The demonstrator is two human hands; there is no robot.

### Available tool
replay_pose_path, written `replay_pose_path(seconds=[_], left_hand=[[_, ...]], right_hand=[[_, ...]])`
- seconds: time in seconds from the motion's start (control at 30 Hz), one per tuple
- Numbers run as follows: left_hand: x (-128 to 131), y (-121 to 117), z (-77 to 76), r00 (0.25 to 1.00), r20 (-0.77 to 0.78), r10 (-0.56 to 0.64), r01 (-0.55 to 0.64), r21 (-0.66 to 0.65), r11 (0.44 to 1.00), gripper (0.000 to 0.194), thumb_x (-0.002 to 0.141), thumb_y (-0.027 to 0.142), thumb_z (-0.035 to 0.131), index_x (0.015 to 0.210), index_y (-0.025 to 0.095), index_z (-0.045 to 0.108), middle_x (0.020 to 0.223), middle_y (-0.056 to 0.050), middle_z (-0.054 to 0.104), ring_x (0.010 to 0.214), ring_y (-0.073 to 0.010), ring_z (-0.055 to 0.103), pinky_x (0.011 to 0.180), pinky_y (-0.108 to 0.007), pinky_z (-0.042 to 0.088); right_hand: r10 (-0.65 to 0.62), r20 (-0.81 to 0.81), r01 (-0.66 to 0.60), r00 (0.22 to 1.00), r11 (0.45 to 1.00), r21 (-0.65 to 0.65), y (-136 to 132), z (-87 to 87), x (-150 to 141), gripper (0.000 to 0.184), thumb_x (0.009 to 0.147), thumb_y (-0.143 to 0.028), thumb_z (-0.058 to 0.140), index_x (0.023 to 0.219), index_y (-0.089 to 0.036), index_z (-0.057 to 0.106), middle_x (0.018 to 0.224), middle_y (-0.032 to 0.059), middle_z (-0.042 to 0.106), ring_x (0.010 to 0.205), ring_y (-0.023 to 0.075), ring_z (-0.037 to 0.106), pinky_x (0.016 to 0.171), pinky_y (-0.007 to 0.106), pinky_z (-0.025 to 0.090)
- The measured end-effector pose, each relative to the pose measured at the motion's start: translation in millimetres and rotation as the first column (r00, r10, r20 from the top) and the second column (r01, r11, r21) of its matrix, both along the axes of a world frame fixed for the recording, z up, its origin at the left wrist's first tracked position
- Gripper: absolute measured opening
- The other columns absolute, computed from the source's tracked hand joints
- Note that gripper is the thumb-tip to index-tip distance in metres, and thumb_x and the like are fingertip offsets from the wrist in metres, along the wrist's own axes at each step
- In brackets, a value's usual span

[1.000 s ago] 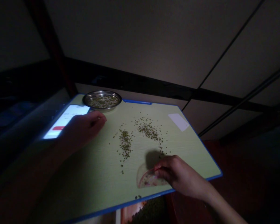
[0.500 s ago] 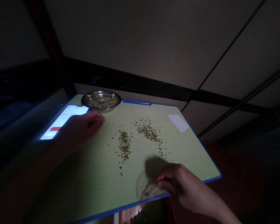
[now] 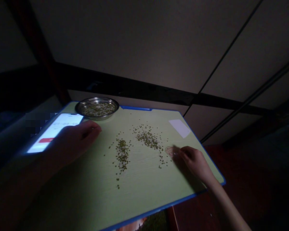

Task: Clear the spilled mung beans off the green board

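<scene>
Two loose piles of small green beans or seeds lie on the pale green tabletop [image 3: 139, 183]: a left pile [image 3: 122, 154] and a right pile [image 3: 148, 138]. My right hand [image 3: 195, 158] is closed in a pinch at the right of the right pile. Its fingertips grip the edge of a clear round dish [image 3: 170, 150], which is low over the table; I cannot tell if it touches. My left hand [image 3: 84, 133] is curled shut beside the left pile, partly over the phone; what its fingers hold, if anything, is hidden. Behind it stands a round metal plate [image 3: 106, 118] with more seeds.
A lit phone [image 3: 60, 126] lies at the table's left edge. A white paper slip [image 3: 179, 127] is at the far right. Blue trim [image 3: 154, 211] edges the table, and a pale panelled wall [image 3: 135, 48] rises behind it. The light is dim.
My right hand has moved away from the table's front edge, up to the right pile's side, carrying the clear dish. My left hand stays curled near the phone. The view has shifted slightly.
</scene>
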State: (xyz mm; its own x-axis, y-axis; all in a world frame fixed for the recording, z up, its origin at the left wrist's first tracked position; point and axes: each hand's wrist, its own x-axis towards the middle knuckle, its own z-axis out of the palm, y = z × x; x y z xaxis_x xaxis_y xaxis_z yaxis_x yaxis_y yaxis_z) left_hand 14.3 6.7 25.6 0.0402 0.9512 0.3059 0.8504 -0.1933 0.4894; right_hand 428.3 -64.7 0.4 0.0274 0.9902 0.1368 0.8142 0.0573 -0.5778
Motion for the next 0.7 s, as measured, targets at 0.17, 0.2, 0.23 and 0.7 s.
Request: replay_pose_path(seconds=[0.17, 0.2, 0.23, 0.7], left_hand=[[0.0, -1.2, 0.6, 1.000, 0.002, -0.002, 0.002, -0.009, 1.000, 0.036, 0.088, 0.054, 0.040, 0.083, 0.025, 0.060, 0.066, 0.002, 0.062, 0.061, -0.0175, 0.057, 0.061, -0.031, 0.039], [-1.5, -0.4, -0.1, 1.000, 0.000, -0.010, 0.010, -0.015, 1.000, 0.036, 0.088, 0.054, 0.040, 0.083, 0.025, 0.060, 0.068, 0.001, 0.063, 0.063, -0.0180, 0.058, 0.062, -0.031, 0.039], [-3.1, 0.5, -0.8, 1.000, -0.001, -0.018, 0.018, -0.022, 1.000, 0.036, 0.088, 0.054, 0.039, 0.083, 0.024, 0.060, 0.071, 0.000, 0.064, 0.065, -0.0186, 0.059, 0.063, -0.032, 0.039], [-5.1, 1.9, -0.2, 0.999, -0.015, -0.029, 0.028, -0.040, 0.999, 0.038, 0.089, 0.053, 0.039, 0.084, 0.023, 0.061, 0.077, -0.003, 0.067, 0.070, -0.0209, 0.061, 0.067, -0.034, 0.039]], right_hand=[[0.119, -0.055, -0.122, 0.991, 0.991, -0.048, -5.4, 6.0, -44.8, 0.018, 0.087, -0.024, 0.053, 0.085, -0.017, 0.070, 0.079, 0.0083, 0.074, 0.071, 0.0197, 0.065, 0.064, 0.030, 0.045], [0.142, -0.078, -0.146, 0.987, 0.988, -0.055, -7.6, 7.9, -48.1, 0.018, 0.087, -0.024, 0.053, 0.084, -0.017, 0.070, 0.078, 0.0076, 0.074, 0.070, 0.0192, 0.065, 0.063, 0.029, 0.045], [0.156, -0.098, -0.162, 0.983, 0.985, -0.059, -9.1, 9.7, -48.8, 0.018, 0.088, -0.024, 0.054, 0.084, -0.017, 0.069, 0.078, 0.0070, 0.073, 0.069, 0.0188, 0.064, 0.063, 0.029, 0.044], [0.262, -0.096, -0.270, 0.960, 0.960, -0.079, -16.1, 28.0, -44.1, 0.022, 0.094, -0.033, 0.054, 0.086, -0.018, 0.068, 0.078, 0.0042, 0.070, 0.070, 0.0168, 0.061, 0.063, 0.030, 0.043]])
